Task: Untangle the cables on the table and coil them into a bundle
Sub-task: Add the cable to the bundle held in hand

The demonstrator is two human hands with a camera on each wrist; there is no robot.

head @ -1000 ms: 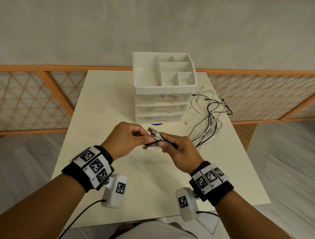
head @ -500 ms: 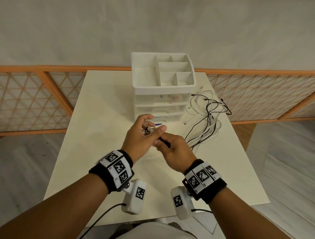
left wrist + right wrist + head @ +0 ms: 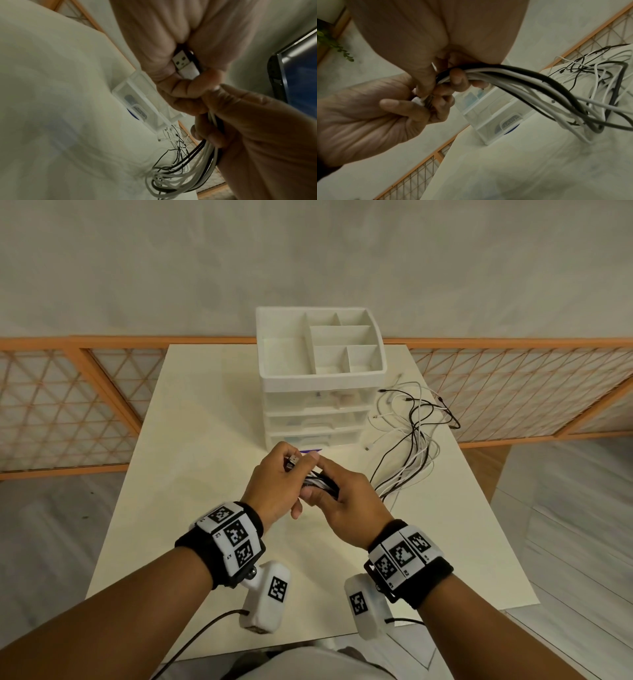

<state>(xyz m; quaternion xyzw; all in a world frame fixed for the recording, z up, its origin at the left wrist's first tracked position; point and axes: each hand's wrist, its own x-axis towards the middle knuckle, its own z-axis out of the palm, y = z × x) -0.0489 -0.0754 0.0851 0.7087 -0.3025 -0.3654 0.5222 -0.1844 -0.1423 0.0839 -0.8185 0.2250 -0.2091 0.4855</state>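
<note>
Both hands meet above the bench [image 3: 191, 440], touching each other, just in front of the drawer unit [image 3: 318, 392].

Left hand [image 3: 274, 487]: fingers curled, pinching the plug ends of the cables [image 3: 411, 446]. Left wrist view shows a white USB-A plug [image 3: 182, 63] sticking up between its fingers, with a dark plug tight beside it.

Right hand [image 3: 346, 494]: fingers wrapped round the gathered strands just right of the left hand's pinch. Right wrist view shows black and white strands [image 3: 530, 83] leaving the fist together as one bunch.

From the right hand the cables run out to the right and away, dropping onto the bench, where they fan into a loose tangle of loops beside the drawer unit's right side. Small connector ends lie scattered at the far edge of the tangle, well apart from both hands. Black and white strands cross each other there; cannot tell how many cables there are.

The drawer unit is white with clear drawers and an open divided tray on top; something blue sits in the bottom drawer. An orange lattice railing [image 3: 68, 405] runs behind the bench.
</note>
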